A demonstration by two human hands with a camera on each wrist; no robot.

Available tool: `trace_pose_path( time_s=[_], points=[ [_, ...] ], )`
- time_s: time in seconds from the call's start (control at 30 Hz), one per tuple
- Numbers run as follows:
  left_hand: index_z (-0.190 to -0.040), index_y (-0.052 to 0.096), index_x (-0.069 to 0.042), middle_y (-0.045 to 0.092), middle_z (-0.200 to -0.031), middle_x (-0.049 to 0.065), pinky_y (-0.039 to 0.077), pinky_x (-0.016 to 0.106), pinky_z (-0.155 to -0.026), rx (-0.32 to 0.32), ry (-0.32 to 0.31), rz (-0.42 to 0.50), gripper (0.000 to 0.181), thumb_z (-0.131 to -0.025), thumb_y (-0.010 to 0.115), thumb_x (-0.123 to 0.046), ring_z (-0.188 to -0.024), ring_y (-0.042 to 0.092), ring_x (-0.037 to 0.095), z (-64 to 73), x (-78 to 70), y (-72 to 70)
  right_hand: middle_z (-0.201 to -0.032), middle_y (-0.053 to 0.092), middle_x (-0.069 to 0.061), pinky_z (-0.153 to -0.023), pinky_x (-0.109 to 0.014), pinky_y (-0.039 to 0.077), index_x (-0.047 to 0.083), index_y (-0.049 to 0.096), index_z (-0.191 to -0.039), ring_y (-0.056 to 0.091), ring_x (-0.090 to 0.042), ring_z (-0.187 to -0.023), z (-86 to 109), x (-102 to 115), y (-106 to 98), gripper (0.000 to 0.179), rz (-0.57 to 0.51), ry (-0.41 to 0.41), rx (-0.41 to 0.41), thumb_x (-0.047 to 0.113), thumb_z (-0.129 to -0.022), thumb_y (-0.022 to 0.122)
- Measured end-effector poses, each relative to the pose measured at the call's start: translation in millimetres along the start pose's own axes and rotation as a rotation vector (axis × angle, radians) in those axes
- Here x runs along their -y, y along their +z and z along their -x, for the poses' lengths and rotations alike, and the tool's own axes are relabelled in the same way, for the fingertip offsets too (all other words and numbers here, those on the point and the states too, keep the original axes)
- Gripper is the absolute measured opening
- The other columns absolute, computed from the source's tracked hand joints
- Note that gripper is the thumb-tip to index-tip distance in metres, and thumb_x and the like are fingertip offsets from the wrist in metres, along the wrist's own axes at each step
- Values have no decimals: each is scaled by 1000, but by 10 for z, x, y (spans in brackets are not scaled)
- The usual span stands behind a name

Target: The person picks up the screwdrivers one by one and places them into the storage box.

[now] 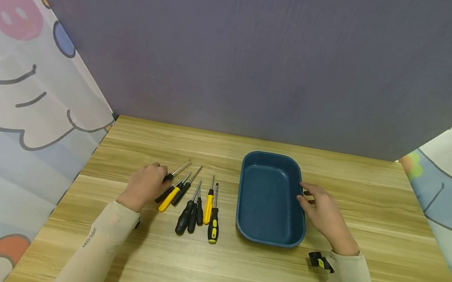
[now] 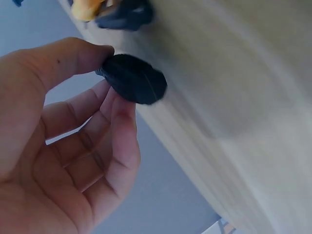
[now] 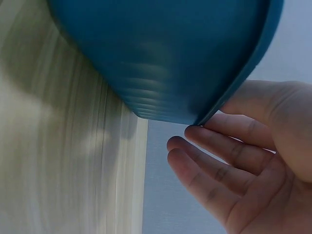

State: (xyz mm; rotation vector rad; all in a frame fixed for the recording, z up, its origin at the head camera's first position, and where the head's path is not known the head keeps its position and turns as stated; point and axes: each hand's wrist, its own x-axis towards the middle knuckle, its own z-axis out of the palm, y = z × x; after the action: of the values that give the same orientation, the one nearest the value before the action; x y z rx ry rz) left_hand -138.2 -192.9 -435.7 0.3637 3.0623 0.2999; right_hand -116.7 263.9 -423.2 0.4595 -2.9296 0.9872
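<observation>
Currently, a black-handled screwdriver is pinched between the thumb and fingertips of the left hand, left of centre in the head view. Right of centre, the right rim of a blue box is lightly held by the right hand. Between them, more screwdrivers with black and yellow handles are spread on the bench, tips toward the frame's top.

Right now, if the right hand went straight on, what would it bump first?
The right hand would probably meet the dark blue, rounded rectangular plastic-looking tray; the fingers look right at its edge.
</observation>
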Motion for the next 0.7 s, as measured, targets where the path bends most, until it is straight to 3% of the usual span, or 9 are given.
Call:
trace_pose_path(
  time_s=[0.27, 0.5, 0.63, 0.7],
  points=[
    [-64, 40, -16, 25, -56, -5, 26, 26, -45, 59, 19, 178, 44, -90, 75, -21, -44, 25, 9, -46, -242, -200, -130, 55, -32, -75, -48, 57, -10, 52, -137, 65, -43, -99, -4, -3, -4, 42, 6, 5, 1, 4, -99, 61],
    [-81, 65, -6, 55, -64, 1, 37, 26, -47, 36, 69, 254, 19, -89, 76, -19, -46, 40, 9, -158, -535, -302, -129, 55, -32, -75, -48, 57, -10, 52, -137, 65, -42, -99, -7, 10, -1, 42, 18, 0, 1, 4, -99, 62],
    [-80, 66, -7, 57, -65, -2, 37, 25, -46, 37, 93, 284, 18, -89, 75, -19, -47, 42, 9, -251, -702, -320, -128, 56, -32, -76, -49, 57, -10, 52, -136, 65, -42, -99, -2, 14, -3, 42, 23, -9, 0, 4, -98, 62],
    [-75, 64, -8, 50, -61, -4, 35, 24, -46, 47, 113, 292, 20, -90, 74, -19, -46, 39, 8, -297, -794, -329, -127, 56, -31, -76, -49, 57, -11, 53, -136, 65, -42, -100, -2, 13, -5, 41, 25, -16, -1, 3, -98, 62]
  ],
)
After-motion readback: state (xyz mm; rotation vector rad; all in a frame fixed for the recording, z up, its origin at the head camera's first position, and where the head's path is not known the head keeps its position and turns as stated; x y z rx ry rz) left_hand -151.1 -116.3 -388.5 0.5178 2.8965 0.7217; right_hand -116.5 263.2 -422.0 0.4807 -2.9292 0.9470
